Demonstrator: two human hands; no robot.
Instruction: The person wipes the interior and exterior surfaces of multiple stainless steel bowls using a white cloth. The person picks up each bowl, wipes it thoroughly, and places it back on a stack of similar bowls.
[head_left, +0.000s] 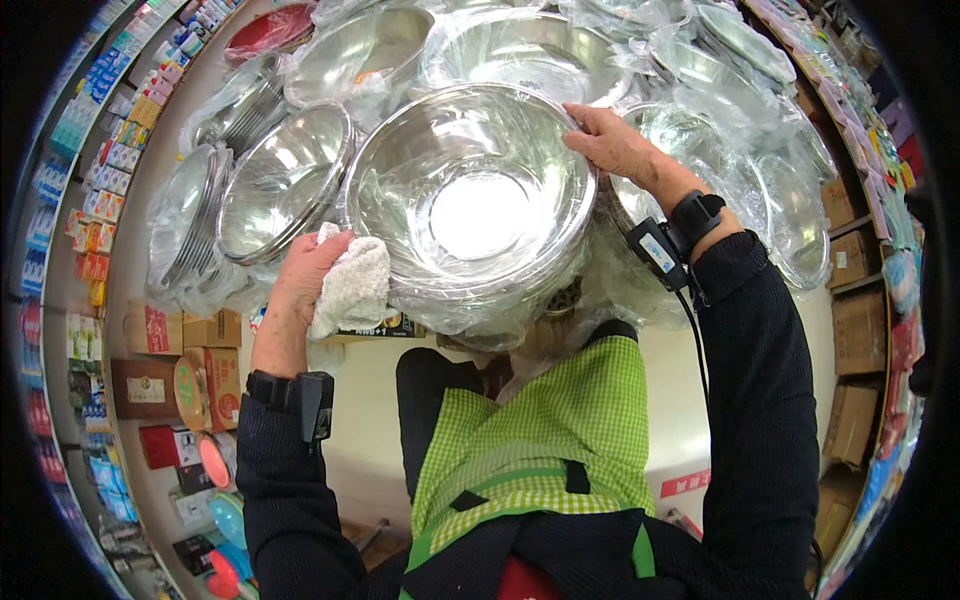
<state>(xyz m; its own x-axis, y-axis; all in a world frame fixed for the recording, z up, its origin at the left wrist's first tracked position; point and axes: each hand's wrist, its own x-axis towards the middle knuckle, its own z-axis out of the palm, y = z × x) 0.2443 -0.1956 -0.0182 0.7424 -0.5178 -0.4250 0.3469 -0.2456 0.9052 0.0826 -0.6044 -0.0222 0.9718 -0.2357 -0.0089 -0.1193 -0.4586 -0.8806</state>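
Observation:
Directly before me a large stainless steel basin (397, 150) lies at the top of a nested stack, its shiny inside facing up. Clear plastic wrap (487, 315) clings around the stack and hangs below its rim. My right hand (611, 142) grips the basin's rim at the upper right, thumb on the inner side. In my left hand (304, 274) is a crumpled white cloth (356, 281), held beside the basin's lower left edge. Whether the cloth touches the steel I cannot tell.
Tilted steel basins (289, 180) stand close on the left, with wrapped stacked plates (191, 217) beyond. More wrapped basins (525, 52) crowd the back, and others (697, 150) the right. Shelves of small boxed goods (105, 180) line the left; cardboard boxes (859, 330) sit on the right.

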